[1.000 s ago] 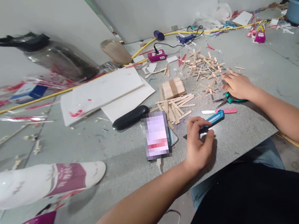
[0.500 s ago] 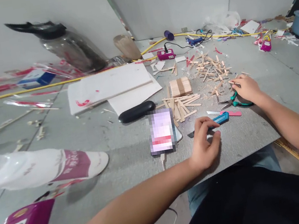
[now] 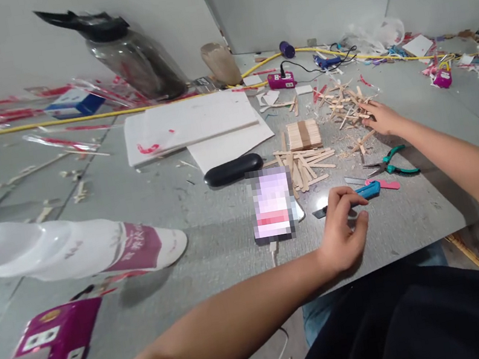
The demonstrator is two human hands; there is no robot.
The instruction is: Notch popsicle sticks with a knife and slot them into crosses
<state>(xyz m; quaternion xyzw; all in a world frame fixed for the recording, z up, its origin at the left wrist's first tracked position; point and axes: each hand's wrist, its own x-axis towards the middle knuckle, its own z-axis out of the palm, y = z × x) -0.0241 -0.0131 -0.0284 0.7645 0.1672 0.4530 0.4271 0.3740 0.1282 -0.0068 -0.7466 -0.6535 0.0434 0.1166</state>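
My left hand [image 3: 346, 230] rests on the table's near edge, fingers loosely bent and thumb apart, with nothing in it. Beneath its fingers lies a blue utility knife [image 3: 369, 190], and a pink-handled knife [image 3: 387, 184] is just behind that. My right hand [image 3: 382, 117] reaches out to a heap of short wooden stick pieces [image 3: 341, 104]. Its fingers are stretched and touch the heap's right side; no gripped piece can be made out. Green-handled pliers [image 3: 388, 167] lie between the hands, jaws pointing left.
A banded bundle of craft sticks [image 3: 304, 135] lies behind loose sticks [image 3: 300, 170]. Left of these are a phone [image 3: 271, 205] on a cable, a black case [image 3: 233, 169] and white boards [image 3: 193, 123]. A white bottle [image 3: 80, 246] and purple power strip [image 3: 51, 346] are at left.
My right hand has moved away from beside the pliers, forward to the heap of stick pieces. The pliers now show fully. My left hand stays by the blue knife; the view has shifted slightly.
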